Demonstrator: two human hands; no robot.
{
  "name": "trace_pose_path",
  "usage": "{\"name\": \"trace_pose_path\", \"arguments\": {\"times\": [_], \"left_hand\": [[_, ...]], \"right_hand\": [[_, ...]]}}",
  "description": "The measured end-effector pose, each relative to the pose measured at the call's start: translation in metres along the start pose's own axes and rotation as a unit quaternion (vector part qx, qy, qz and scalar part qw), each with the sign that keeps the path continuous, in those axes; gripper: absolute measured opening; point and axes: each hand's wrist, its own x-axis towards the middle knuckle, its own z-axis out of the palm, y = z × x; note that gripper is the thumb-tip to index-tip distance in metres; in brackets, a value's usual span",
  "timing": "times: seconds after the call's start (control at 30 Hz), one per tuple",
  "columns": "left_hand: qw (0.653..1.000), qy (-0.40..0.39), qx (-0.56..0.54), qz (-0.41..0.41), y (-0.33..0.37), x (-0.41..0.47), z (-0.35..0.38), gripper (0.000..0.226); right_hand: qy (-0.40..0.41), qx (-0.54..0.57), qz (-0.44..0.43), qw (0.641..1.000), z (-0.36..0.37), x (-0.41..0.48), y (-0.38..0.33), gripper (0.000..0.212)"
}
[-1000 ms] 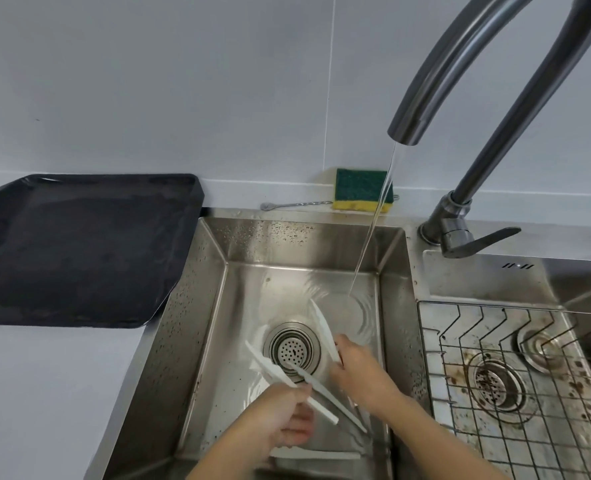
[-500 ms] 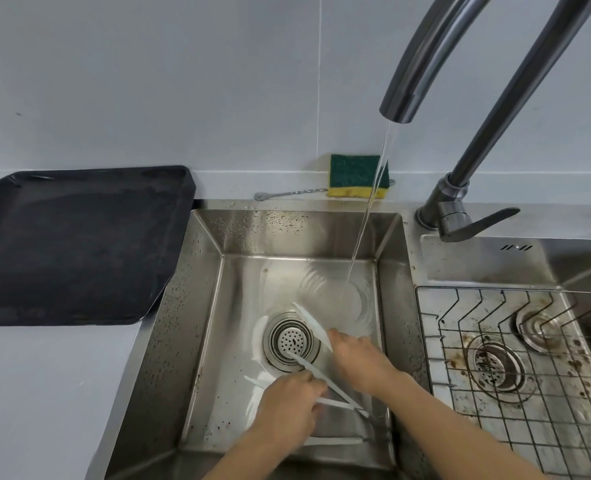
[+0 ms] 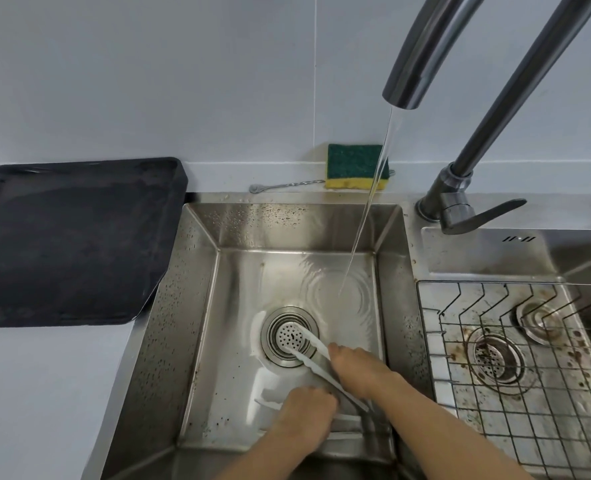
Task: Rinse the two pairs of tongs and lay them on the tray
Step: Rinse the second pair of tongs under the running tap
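Two pairs of white plastic tongs are down in the left sink basin. My right hand grips one pair of tongs, whose tips lie over the drain strainer. My left hand is low at the basin's near end, covering the second pair of tongs; one white arm sticks out to its left and more white shows to its right. Whether its fingers close round that pair is hidden. The black tray lies on the counter to the left of the sink with nothing on it.
Water runs from the tall faucet into the basin's far right part, away from both hands. A green and yellow sponge and a thin metal utensil lie on the back ledge. A wire rack fills the right basin.
Both hands have lowered the tongs toward the basin floor. The right-hand pair has swung left, its tips now over the drain. The left-hand pair has dropped flat under the hand.
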Motion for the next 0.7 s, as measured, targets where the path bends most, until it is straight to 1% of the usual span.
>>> {"name": "trace_pose_path", "arguments": {"times": [0.23, 0.5, 0.7], "left_hand": [[0.999, -0.032, 0.006, 0.0, 0.002, 0.005, 0.004, 0.026], [0.999, -0.044, 0.02, 0.003, 0.006, 0.004, 0.007, 0.029], [1.0, -0.029, 0.001, -0.009, 0.006, -0.001, -0.001, 0.028]], "right_hand": [[-0.016, 0.01, -0.004, 1.0, 0.01, 0.006, 0.004, 0.034], [-0.02, 0.014, 0.0, 1.0, 0.013, 0.007, 0.005, 0.034], [-0.007, 0.031, 0.012, 0.999, 0.004, 0.004, 0.01, 0.027]]}}
